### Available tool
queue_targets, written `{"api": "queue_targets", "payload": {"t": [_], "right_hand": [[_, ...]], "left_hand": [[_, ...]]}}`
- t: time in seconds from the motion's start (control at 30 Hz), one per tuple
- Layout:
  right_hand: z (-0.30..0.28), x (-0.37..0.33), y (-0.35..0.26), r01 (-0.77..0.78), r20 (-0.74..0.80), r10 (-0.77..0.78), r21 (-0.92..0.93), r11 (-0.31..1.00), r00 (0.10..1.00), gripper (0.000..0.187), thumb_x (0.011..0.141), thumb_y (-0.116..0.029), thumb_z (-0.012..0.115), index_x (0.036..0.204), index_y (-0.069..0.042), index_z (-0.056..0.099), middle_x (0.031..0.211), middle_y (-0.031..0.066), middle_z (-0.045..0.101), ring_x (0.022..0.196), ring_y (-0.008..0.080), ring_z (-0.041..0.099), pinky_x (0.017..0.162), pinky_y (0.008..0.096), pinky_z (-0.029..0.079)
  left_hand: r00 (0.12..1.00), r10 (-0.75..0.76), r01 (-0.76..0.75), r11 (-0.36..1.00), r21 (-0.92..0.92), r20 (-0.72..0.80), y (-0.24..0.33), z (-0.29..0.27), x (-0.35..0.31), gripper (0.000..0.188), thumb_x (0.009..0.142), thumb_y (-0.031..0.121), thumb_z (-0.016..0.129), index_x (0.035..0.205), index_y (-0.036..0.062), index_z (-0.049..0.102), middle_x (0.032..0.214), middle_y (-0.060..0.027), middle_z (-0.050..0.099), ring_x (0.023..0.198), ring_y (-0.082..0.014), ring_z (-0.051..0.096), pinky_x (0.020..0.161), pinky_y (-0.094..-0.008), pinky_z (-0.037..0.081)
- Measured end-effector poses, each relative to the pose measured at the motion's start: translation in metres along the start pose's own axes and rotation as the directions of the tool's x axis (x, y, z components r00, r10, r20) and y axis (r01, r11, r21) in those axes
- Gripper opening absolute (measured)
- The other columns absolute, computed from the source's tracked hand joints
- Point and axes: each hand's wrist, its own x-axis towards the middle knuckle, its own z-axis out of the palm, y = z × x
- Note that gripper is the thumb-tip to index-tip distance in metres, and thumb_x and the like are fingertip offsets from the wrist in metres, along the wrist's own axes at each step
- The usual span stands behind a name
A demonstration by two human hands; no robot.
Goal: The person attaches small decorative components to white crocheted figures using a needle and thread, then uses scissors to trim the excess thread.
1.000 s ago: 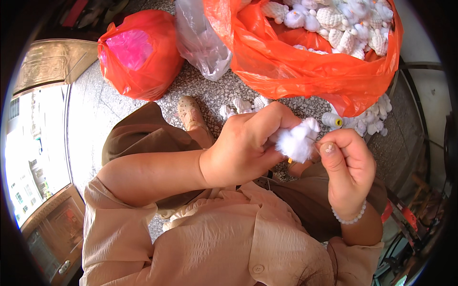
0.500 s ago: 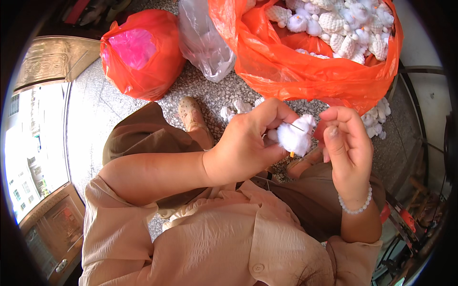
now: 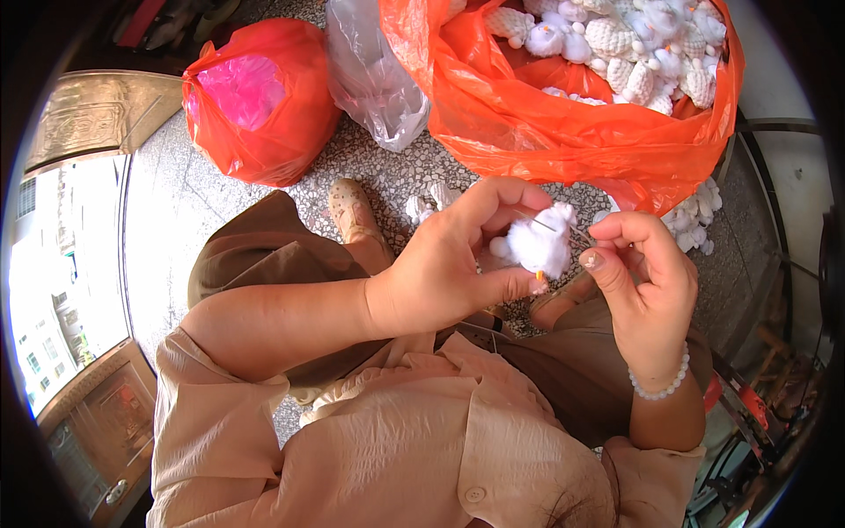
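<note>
At the far edge of the speckled stone floor (image 3: pixel 202 211) a big orange bag (image 3: pixel 563 132) gapes, full of white crocheted toys (image 3: pixel 634 53); a clear plastic bag (image 3: pixel 374 79) and a smaller tied orange bag (image 3: pixel 260 114) lie beside it. Above the lap, the left hand (image 3: pixel 440 273) clasps a small white fluffy toy (image 3: pixel 541 246) between thumb and fingers. Touching it, the right hand (image 3: pixel 638 282) pinches a thin needle (image 3: pixel 550 226). One slip could likely prick the left fingertips, or the toy could drop among the loose white pieces (image 3: pixel 695 216) by the bag.
</note>
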Motion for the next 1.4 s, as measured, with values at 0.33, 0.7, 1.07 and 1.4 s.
{"api": "queue_targets", "payload": {"t": [0.33,0.7,1.07,1.4], "right_hand": [[-0.011,0.003,-0.001,-0.057,0.143,0.071,-0.098,0.994,0.987,0.009,0.076,0.001,0.068,0.079,0.003,0.06,0.071,0.006,0.056,0.061,0.0102,0.055,0.051,0.023,0.042],[0.001,-0.008,-0.006,-0.243,0.147,0.218,0.179,0.953,0.965,0.009,0.077,0.0,0.068,0.079,0.004,0.061,0.071,0.0056,0.057,0.062,0.0096,0.057,0.056,0.0229,0.045],[-0.038,0.004,-0.019,0.08,0.231,-0.054,-0.104,0.991,0.971,0.013,0.076,0.006,0.059,0.088,0.003,0.065,0.066,0.0054,0.051,0.053,0.0125,0.053,0.049,0.0232,0.039],[-0.046,0.005,-0.015,0.105,0.175,-0.084,-0.109,0.989,0.981,0.013,0.074,0.007,0.06,0.085,0.004,0.065,0.065,0.0047,0.05,0.054,0.0122,0.051,0.05,0.0225,0.037]], "left_hand": [[0.999,0.031,-0.029,0.99,-0.137,0.014,-0.002,-0.005,-0.004,0.051,0.075,-0.005,0.069,0.117,-0.0006,0.04,0.112,-0.0105,0.054,0.101,-0.0163,0.055,0.087,-0.0303,0.046],[0.997,0.038,-0.049,0.987,0.156,0.074,0.004,-0.006,-0.005,0.049,0.068,-0.005,0.074,0.11,-0.0025,0.05,0.113,-0.0105,0.053,0.101,-0.0163,0.055,0.085,-0.0303,0.047],[0.992,0.126,-0.129,0.981,-0.147,-0.031,-0.006,-0.013,-0.001,0.041,0.074,-0.006,0.068,0.109,-0.0008,0.047,0.11,-0.0117,0.056,0.099,-0.0175,0.058,0.083,-0.0313,0.05],[0.984,0.176,-0.176,0.975,-0.137,-0.017,0.001,-0.011,0.001,0.041,0.079,-0.011,0.058,0.115,0.0001,0.043,0.109,-0.0083,0.055,0.102,-0.0148,0.055,0.086,-0.0288,0.048]]}}
